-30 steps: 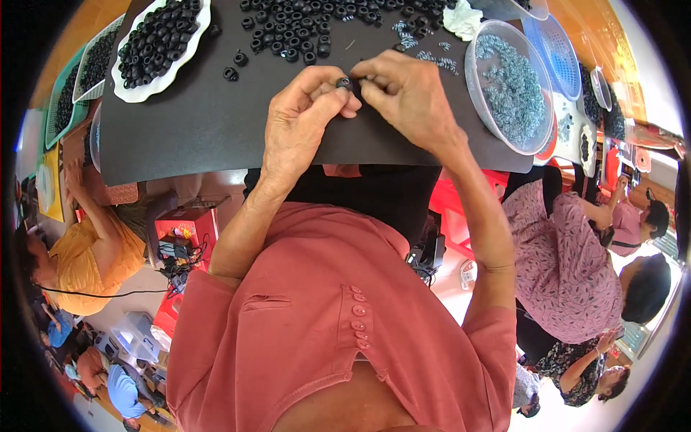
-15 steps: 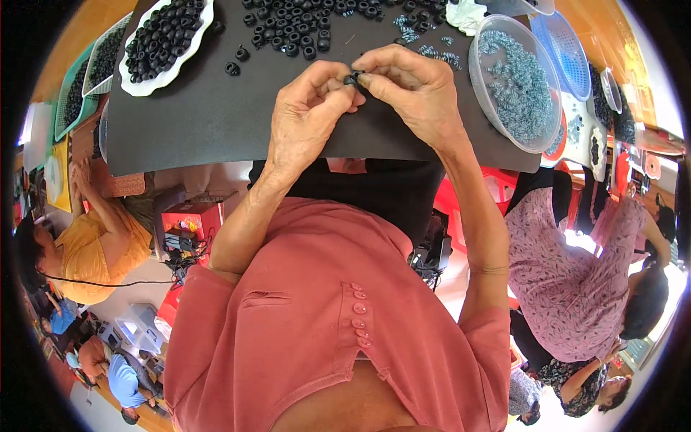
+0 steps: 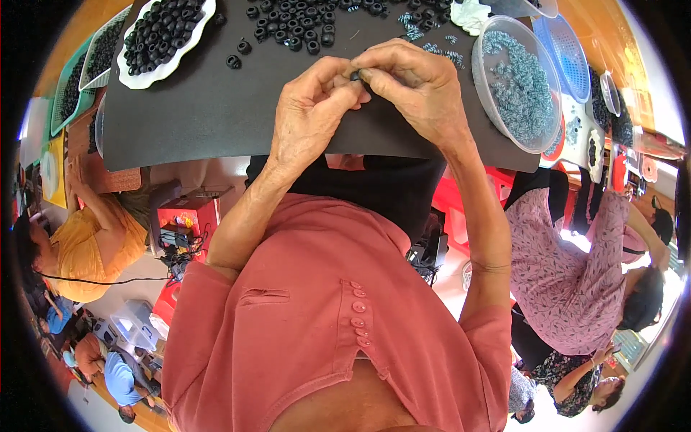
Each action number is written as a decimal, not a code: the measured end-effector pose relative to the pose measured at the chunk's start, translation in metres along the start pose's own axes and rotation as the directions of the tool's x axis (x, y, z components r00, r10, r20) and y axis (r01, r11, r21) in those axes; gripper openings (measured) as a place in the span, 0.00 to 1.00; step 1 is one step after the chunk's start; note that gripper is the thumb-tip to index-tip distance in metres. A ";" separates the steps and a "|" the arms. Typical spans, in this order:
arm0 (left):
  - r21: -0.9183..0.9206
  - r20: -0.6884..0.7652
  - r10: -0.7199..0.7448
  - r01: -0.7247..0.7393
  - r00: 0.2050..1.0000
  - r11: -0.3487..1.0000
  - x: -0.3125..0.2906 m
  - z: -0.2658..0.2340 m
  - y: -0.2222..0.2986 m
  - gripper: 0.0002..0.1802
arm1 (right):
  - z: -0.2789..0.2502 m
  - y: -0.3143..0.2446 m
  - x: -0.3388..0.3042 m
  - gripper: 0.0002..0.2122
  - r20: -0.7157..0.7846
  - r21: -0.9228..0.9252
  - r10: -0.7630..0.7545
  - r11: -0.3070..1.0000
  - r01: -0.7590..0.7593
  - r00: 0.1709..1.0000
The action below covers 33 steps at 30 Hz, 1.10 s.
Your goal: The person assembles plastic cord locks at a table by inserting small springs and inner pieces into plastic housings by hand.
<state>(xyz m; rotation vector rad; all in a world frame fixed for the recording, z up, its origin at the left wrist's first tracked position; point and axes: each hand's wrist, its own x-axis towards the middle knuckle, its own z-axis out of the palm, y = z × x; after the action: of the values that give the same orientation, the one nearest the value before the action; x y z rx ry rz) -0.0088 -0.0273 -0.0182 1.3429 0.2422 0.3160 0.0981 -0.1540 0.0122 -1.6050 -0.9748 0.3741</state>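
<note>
A small round black piece [image 3: 355, 75] is pinched between my two hands above the dark tabletop. My left hand [image 3: 314, 108] holds it from the left, thumb and forefinger pressed together. From the other side the thumb and forefinger of my right hand [image 3: 419, 88] close on the same piece. The fingers cover most of it, so its exact kind and any smaller part inside are hidden. Just beyond my hands lies a pile of black ring-like pieces [image 3: 294, 23] with holes, and two of them [image 3: 234, 62] lie apart toward the left.
A scalloped white plate [image 3: 133, 81] heaped with black pieces stands left. At right, a clear round tub [image 3: 481, 97] holds small bluish coil springs; loose springs [image 3: 444, 52] lie beside it. Behind are a crumpled white tissue [image 3: 471, 16] and a blue basket [image 3: 568, 50]. People sit on both sides.
My hands stay together with fingers shifted slightly, and the small black piece has turned a little between them. The view has moved slightly; the piles look the same.
</note>
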 end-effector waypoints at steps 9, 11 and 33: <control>-0.232 0.064 -0.146 0.157 0.987 0.960 0.009 -0.011 0.002 0.10 | 0.004 0.003 -0.011 0.14 -0.069 -0.279 -0.236 0.937 0.208 0.969; -0.168 0.076 -0.214 0.224 0.974 0.960 0.013 -0.011 0.007 0.10 | 0.010 0.005 -0.014 0.15 -0.147 -0.221 -0.269 0.947 0.234 0.952; -0.158 0.251 -0.356 0.401 0.900 0.902 0.036 -0.043 0.006 0.25 | 0.027 0.033 -0.009 0.10 -0.328 -0.291 -0.460 0.880 0.375 0.825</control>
<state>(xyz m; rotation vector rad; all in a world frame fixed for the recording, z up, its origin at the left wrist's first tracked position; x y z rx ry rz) 0.0092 0.0261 -0.0206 1.0844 0.2755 -0.1354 0.0868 -0.1425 -0.0285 -1.5186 -1.0461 -0.3608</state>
